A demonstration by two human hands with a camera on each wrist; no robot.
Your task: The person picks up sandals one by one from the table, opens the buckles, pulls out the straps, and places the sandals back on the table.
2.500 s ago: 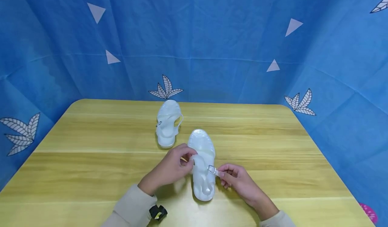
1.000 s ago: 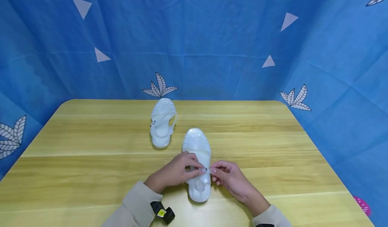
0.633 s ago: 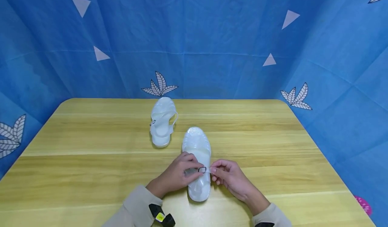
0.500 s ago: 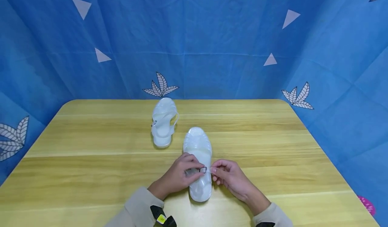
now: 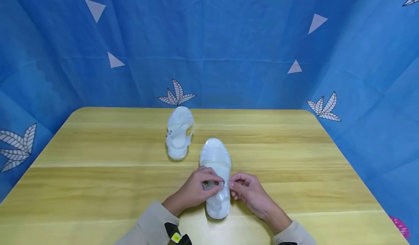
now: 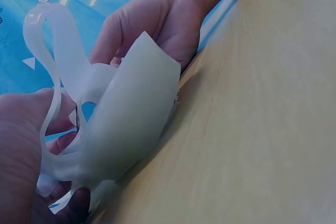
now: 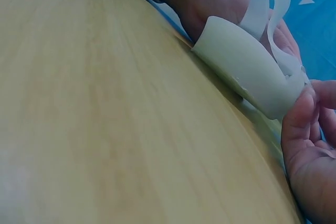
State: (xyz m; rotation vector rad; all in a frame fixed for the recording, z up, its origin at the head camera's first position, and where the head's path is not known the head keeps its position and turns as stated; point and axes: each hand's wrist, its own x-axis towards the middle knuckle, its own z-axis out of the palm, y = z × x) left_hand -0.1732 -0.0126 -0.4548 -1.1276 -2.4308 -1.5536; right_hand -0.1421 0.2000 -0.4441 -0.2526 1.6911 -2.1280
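Observation:
A white jelly sandal (image 5: 214, 154) lies on the table with its toe pointing away from me. My left hand (image 5: 194, 188) reaches over it from the left, thumb and forefinger pinching at a small metal buckle (image 5: 223, 183). On the other side, my right hand (image 5: 250, 192) pinches the short strap by the buckle between thumb and fingertips. Low in the left wrist view, a loose strap end (image 6: 62, 203) pokes out near the left fingers. Heel and strap loop (image 7: 278, 3) stand up in the right wrist view. Fingers partly hide the buckle.
A second white sandal (image 5: 178, 139) with its own buckle lies farther back, slightly left. Both rest on a light wooden table (image 5: 278, 147). A blue patterned cloth (image 5: 209, 37) hangs behind and along the sides.
My left hand has come right across the sandal, bringing its strap to the buckle. Half a second ago the buckle faced up; now it shows nearly edge-on. The right hand has barely moved.

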